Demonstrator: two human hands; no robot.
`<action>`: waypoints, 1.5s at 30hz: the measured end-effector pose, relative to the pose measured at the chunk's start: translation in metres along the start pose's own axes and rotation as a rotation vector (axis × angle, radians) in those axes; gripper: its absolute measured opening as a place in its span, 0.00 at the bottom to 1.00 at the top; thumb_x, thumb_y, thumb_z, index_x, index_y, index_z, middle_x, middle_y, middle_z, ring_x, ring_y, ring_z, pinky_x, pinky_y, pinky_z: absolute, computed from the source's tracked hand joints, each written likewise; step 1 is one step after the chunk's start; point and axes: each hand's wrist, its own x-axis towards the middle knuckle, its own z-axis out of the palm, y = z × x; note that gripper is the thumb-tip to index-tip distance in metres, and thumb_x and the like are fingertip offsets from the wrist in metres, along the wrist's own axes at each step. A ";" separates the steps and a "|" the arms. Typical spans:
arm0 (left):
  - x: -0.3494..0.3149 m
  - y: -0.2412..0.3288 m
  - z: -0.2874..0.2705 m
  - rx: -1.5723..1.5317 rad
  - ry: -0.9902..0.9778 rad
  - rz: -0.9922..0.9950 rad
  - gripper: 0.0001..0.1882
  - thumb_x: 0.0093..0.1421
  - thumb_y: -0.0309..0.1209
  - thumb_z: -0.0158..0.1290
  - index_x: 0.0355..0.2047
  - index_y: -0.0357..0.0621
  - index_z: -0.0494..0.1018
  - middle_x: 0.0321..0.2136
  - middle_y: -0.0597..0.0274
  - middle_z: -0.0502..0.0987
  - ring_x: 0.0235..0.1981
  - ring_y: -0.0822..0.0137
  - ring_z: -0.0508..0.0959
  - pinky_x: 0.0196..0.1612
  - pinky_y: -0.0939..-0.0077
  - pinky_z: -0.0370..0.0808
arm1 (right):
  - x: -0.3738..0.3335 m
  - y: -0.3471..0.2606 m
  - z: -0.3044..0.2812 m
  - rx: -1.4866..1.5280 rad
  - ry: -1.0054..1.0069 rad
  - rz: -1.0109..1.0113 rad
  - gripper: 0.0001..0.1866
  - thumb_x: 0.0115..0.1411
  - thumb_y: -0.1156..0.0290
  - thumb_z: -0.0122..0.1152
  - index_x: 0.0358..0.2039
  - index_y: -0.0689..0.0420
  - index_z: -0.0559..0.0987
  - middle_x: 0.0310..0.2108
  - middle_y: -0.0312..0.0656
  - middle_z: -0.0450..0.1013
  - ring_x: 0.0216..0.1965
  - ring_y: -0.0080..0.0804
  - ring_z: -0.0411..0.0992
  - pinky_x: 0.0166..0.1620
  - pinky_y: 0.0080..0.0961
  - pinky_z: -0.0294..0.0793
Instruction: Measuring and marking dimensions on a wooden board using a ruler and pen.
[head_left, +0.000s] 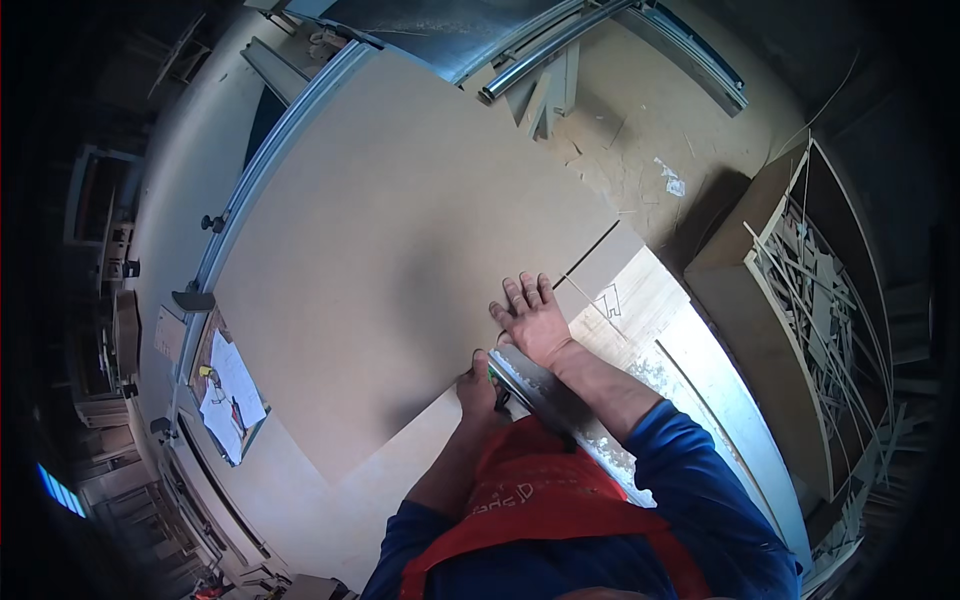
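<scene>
A large brown fibreboard sheet lies flat across a saw table in front of me. My right hand rests palm down on the sheet near its near right corner, fingers spread. Just left of it, at the sheet's near edge, is my left hand. Its thumb points up against the edge and its fingers curl around below, partly hidden. A thin dark slit runs away from beside my right fingertips. A metal rail with whitish dust sits between my forearms, close to my red apron.
A long metal fence borders the sheet's left side. Papers and a yellow tool lie on a small board at left. To the right stands a wooden bin full of offcut strips. Scraps litter the floor beyond.
</scene>
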 end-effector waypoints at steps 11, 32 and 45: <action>0.066 0.070 -0.016 0.058 0.055 0.048 0.33 0.69 0.61 0.51 0.37 0.37 0.77 0.24 0.66 0.72 0.22 0.74 0.71 0.24 0.76 0.72 | 0.097 -0.006 -0.010 0.006 0.062 -0.018 0.35 0.59 0.47 0.64 0.65 0.44 0.75 0.72 0.56 0.60 0.73 0.64 0.55 0.73 0.67 0.46; 0.231 0.238 -0.064 -0.019 0.053 0.072 0.29 0.70 0.58 0.52 0.31 0.42 0.73 0.21 0.66 0.70 0.19 0.73 0.70 0.23 0.74 0.72 | 0.333 -0.020 -0.047 -0.006 0.098 -0.037 0.36 0.55 0.46 0.67 0.63 0.45 0.76 0.70 0.58 0.63 0.71 0.65 0.59 0.71 0.65 0.52; 0.328 0.344 -0.101 -0.054 0.016 0.045 0.29 0.70 0.57 0.53 0.40 0.38 0.76 0.26 0.66 0.73 0.20 0.72 0.70 0.23 0.72 0.70 | 0.480 -0.036 -0.061 -0.020 0.053 -0.007 0.37 0.53 0.44 0.69 0.62 0.43 0.77 0.70 0.57 0.63 0.71 0.63 0.60 0.71 0.65 0.54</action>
